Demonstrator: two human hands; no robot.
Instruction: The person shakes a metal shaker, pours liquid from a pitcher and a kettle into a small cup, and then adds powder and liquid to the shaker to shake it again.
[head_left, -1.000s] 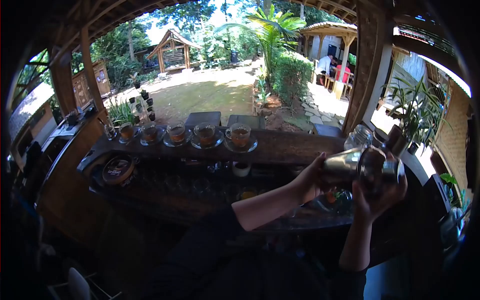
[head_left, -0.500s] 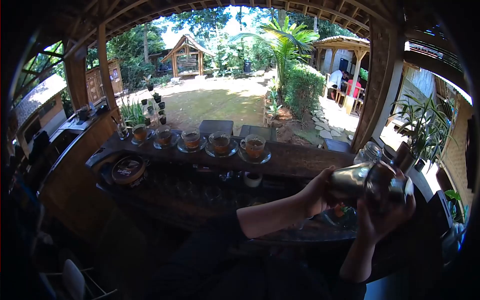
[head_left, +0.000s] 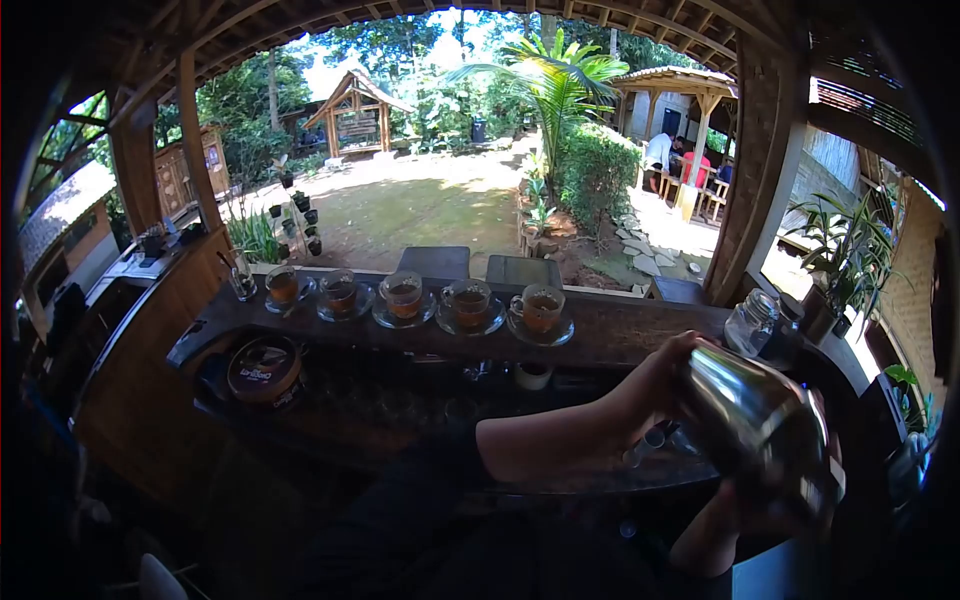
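A shiny metal cocktail shaker (head_left: 755, 425) is gripped between both my hands at the right, tilted with its upper end toward the left and somewhat blurred by motion. My left hand (head_left: 662, 385) is closed around its upper left end. Around the lower right end wraps my right hand (head_left: 738, 508), its fingers partly hidden behind the metal. Beyond them, a glass jar (head_left: 750, 322) stands on the counter's right part. Along the wooden counter (head_left: 630, 325) runs a row of several glass cups on saucers, the nearest glass cup (head_left: 541, 310) holding an amber drink.
A round labelled tub (head_left: 264, 370) sits on the lower shelf at left, and a small white cup (head_left: 532, 376) is under the ledge. A glass with sticks (head_left: 241, 277) stands at the row's left end. Stools (head_left: 434, 262) are beyond the counter; people (head_left: 690, 160) sit far off.
The shaker has swung from nearly level to a steeper tilt, its right end dropping lower. My right hand has moved down with it. The view has shifted slightly.
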